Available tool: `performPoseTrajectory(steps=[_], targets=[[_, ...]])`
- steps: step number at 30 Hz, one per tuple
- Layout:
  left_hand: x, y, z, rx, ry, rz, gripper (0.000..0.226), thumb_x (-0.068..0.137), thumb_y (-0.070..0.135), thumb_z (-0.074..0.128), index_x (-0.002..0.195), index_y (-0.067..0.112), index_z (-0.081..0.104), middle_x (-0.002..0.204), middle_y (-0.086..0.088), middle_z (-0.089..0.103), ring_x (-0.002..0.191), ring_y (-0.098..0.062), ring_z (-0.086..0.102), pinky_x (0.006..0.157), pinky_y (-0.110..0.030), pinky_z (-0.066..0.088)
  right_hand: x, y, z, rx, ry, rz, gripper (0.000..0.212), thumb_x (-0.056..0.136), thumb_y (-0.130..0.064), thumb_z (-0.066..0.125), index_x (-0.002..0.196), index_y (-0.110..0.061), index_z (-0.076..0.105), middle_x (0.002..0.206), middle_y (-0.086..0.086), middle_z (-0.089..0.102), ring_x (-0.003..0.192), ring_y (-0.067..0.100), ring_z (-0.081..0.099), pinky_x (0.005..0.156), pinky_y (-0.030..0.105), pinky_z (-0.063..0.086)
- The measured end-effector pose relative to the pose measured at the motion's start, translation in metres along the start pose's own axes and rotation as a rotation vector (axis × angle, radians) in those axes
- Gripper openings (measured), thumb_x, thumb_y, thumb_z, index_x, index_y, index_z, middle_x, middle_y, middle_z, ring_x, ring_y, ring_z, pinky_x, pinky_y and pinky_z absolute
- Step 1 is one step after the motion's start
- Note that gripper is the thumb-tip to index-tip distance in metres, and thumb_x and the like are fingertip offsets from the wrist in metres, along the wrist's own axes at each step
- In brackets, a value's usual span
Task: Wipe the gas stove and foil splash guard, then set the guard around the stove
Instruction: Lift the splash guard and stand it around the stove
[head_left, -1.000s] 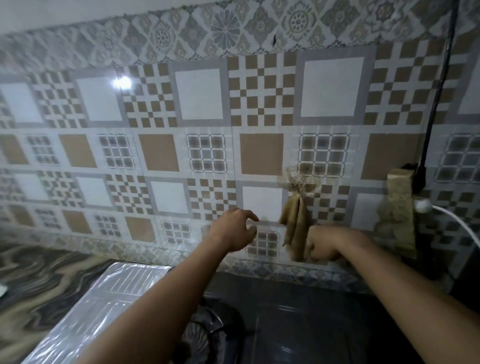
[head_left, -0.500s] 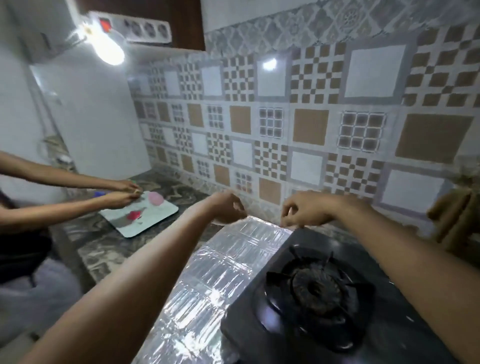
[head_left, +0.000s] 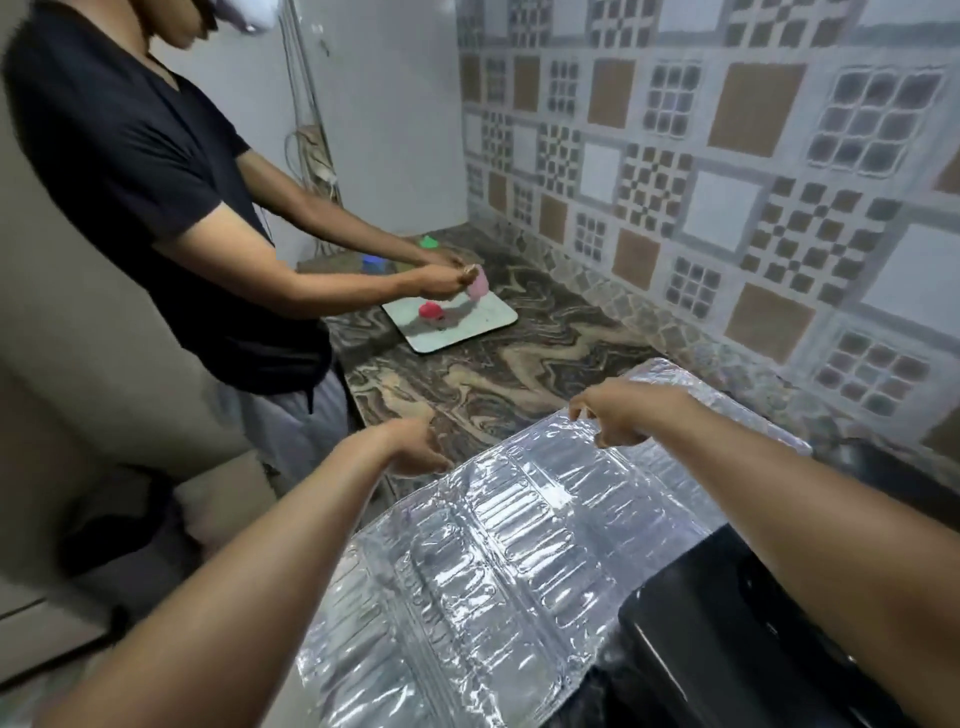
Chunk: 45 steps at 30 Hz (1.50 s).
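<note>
Right hand (head_left: 618, 415): fingers curled, pinching the far edge of the foil splash guard (head_left: 493, 561) and raising it slightly. Left hand (head_left: 415, 448): fingers bent at the guard's left corner; gripping or just touching, can't tell. The guard lies across the counter (head_left: 498, 374), right against the black gas stove (head_left: 737, 634) on the near right. Risk: thin foil with only 1 sure grip, so an uneven pull could crease or tear it. A 2nd person works at a white board (head_left: 488, 325), far left.

The guard (head_left: 493, 561) is shiny silver, embossed in ribbed rows. The stove (head_left: 727, 649) is glossy black. The surface (head_left: 519, 364) swirls brown, cream and black. The tiles (head_left: 727, 156) show white, tan and grey-checked squares. A white board (head_left: 488, 325) carries red (head_left: 430, 310) and pink (head_left: 479, 285) lumps.
</note>
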<state>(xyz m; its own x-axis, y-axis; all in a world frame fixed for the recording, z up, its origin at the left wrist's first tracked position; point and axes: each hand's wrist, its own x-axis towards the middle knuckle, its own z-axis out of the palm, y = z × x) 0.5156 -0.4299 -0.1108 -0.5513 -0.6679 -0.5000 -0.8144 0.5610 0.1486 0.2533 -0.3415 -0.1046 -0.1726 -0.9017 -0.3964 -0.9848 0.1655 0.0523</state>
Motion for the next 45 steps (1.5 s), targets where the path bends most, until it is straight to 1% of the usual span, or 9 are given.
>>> performPoseTrajectory(steps=[9, 14, 22, 27, 31, 35, 39, 42, 45], targets=[[0.063, -0.045, 0.066, -0.096, -0.090, -0.242, 0.075, 0.086, 0.059, 0.063, 0.138, 0.006, 0.053, 0.143, -0.010, 0.054, 0.125, -0.029, 0.054, 0.104, -0.037, 0.043, 0.111, -0.008, 0.051, -0.099, -0.089, -0.055, 0.065, 0.089, -0.018, 0.073, 0.148, -0.017, 0.045, 0.145, 0.014, 0.052, 0.123, 0.032, 0.058, 0.098, 0.033, 0.047], [0.086, -0.052, 0.098, -0.168, -0.093, -0.388, 0.116, 0.072, 0.069, 0.071, 0.155, 0.010, 0.016, 0.158, -0.012, 0.035, 0.140, -0.035, 0.041, 0.115, -0.050, 0.034, 0.148, -0.001, 0.075, -0.232, -0.130, -0.098, 0.106, 0.081, -0.021, 0.081, 0.161, -0.028, 0.012, 0.168, -0.001, 0.006, 0.151, 0.030, 0.019, 0.115, 0.051, 0.035], [0.102, -0.060, 0.116, -0.253, -0.064, -0.461, 0.109, 0.065, 0.056, 0.085, 0.145, 0.014, 0.025, 0.140, -0.009, 0.050, 0.122, -0.033, 0.052, 0.102, -0.047, 0.044, 0.179, 0.023, 0.086, -0.212, -0.177, -0.093, 0.124, 0.066, -0.045, 0.089, 0.159, -0.029, 0.009, 0.167, 0.001, 0.014, 0.146, 0.038, 0.029, 0.113, 0.060, 0.032], [0.104, -0.066, 0.113, -0.230, -0.102, -0.492, 0.115, 0.056, 0.065, 0.083, 0.142, 0.014, 0.027, 0.137, -0.008, 0.054, 0.122, -0.034, 0.053, 0.103, -0.047, 0.044, 0.190, 0.023, 0.082, -0.271, -0.196, -0.042, 0.133, 0.067, -0.057, 0.083, 0.160, -0.028, -0.008, 0.168, -0.003, 0.005, 0.152, 0.037, 0.014, 0.117, 0.070, 0.004], [0.103, -0.072, 0.106, -0.128, -0.141, -0.461, 0.108, 0.051, 0.080, 0.075, 0.133, 0.012, 0.052, 0.131, -0.004, 0.061, 0.117, -0.030, 0.057, 0.101, -0.047, 0.047, 0.183, 0.021, 0.068, -0.345, -0.169, -0.036, 0.155, 0.055, -0.072, 0.081, 0.156, -0.013, -0.020, 0.168, 0.002, 0.011, 0.152, 0.033, 0.020, 0.110, 0.074, -0.010], [0.093, -0.073, 0.074, -0.064, -0.131, -0.445, 0.065, 0.059, 0.073, 0.077, 0.078, 0.013, 0.061, 0.100, 0.000, 0.064, 0.091, -0.024, 0.061, 0.088, -0.038, 0.053, 0.170, 0.027, 0.042, -0.306, -0.044, -0.046, 0.118, 0.077, -0.063, 0.072, 0.158, -0.017, 0.001, 0.160, 0.000, 0.036, 0.145, 0.026, 0.037, 0.109, 0.074, -0.016], [0.071, -0.072, 0.020, -0.021, -0.055, -0.474, 0.061, 0.073, 0.061, 0.076, 0.106, 0.010, 0.072, 0.086, 0.002, 0.067, 0.091, -0.023, 0.068, 0.086, -0.036, 0.056, 0.135, 0.030, -0.014, -0.282, 0.070, -0.051, 0.036, 0.095, -0.043, 0.053, 0.129, -0.032, 0.057, 0.132, 0.000, 0.064, 0.130, 0.024, 0.053, 0.115, 0.070, 0.006], [0.052, -0.068, -0.020, 0.069, 0.047, -0.483, 0.046, 0.083, 0.049, 0.071, 0.114, 0.015, 0.070, 0.115, -0.001, 0.070, 0.111, -0.025, 0.066, 0.096, -0.042, 0.054, 0.102, 0.036, -0.053, -0.275, 0.150, -0.032, 0.029, 0.089, -0.027, 0.059, 0.116, -0.035, 0.067, 0.119, 0.004, 0.069, 0.114, 0.026, 0.062, 0.098, 0.043, 0.043], [0.021, -0.052, -0.059, 0.083, 0.186, -0.483, 0.047, 0.079, 0.043, 0.070, 0.120, 0.022, 0.066, 0.130, -0.002, 0.063, 0.118, -0.027, 0.062, 0.093, -0.044, 0.053, 0.058, 0.048, -0.086, -0.230, 0.214, 0.001, 0.030, 0.084, -0.015, 0.057, 0.105, -0.031, 0.071, 0.108, 0.005, 0.072, 0.091, 0.027, 0.065, 0.078, 0.033, 0.054]])
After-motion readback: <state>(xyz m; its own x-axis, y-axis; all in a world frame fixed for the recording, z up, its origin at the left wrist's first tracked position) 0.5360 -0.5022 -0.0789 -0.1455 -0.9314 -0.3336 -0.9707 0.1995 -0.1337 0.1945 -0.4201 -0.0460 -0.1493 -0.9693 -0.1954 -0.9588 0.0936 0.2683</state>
